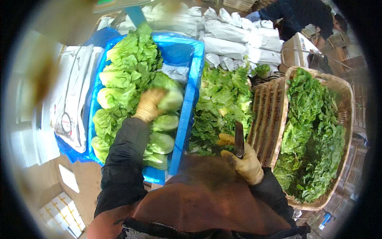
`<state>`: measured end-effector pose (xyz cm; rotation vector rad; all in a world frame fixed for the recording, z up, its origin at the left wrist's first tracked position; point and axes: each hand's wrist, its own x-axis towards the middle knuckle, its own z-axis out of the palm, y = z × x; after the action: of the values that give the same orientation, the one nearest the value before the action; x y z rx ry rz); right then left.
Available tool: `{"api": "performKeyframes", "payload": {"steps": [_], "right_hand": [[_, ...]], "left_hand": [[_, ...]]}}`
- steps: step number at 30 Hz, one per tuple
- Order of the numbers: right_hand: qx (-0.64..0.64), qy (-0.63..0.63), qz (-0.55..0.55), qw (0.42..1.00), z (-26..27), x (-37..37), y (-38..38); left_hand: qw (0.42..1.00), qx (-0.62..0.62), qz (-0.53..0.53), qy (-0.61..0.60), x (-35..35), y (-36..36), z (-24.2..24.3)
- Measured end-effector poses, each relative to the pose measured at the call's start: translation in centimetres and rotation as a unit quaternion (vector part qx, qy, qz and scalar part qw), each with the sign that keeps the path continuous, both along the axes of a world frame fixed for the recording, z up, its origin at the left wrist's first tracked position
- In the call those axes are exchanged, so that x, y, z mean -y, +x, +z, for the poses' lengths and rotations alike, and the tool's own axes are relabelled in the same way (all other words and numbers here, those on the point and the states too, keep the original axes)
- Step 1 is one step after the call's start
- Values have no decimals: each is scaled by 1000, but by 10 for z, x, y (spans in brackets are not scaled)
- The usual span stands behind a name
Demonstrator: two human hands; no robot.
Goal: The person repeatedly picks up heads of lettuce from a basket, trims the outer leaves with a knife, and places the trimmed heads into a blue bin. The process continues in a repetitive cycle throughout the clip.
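My left hand point(150, 104), in a tan glove, rests on a head of romaine lettuce point(170, 97) at the right side of a crate lined with blue plastic point(190, 98). The lettuce is slightly blurred, and the glove hides part of its leaves. Two rows of lettuce heads point(112, 98) lie in the crate. In my right hand point(247, 164), also gloved, a knife with a broad dark blade point(239, 139) points up and away from me. Behind that hand lies a heap of loose lettuce leaves point(223, 101).
A plastic basket point(347, 98) of leafy lettuce stands at the right, beside a ribbed brown crate side point(265, 119). Silvery wrapped packs point(226, 46) are stacked at the back. Flat white printed bags point(73, 98) lie left of the blue lining. Another person point(295, 15) is at the upper right.
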<state>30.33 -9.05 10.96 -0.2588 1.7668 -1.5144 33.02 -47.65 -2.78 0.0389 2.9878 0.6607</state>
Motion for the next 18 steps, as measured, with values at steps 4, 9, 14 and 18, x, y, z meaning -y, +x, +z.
{"api": "performKeyframes", "payload": {"steps": [4,9,14,18], "right_hand": [[166,136,-209,954,-2,-34,12],[-194,290,-177,920,14,-108,-32],[-535,434,-208,694,13,-202,-137],[-385,576,-222,686,-35,-218,-223]], "left_hand": [[979,192,-3,65,22,2,-72],[957,289,18,20,12,-20,-78],[973,154,108,-130,-33,-14,-3],[961,-165,200,95,-109,-11,30]]}}
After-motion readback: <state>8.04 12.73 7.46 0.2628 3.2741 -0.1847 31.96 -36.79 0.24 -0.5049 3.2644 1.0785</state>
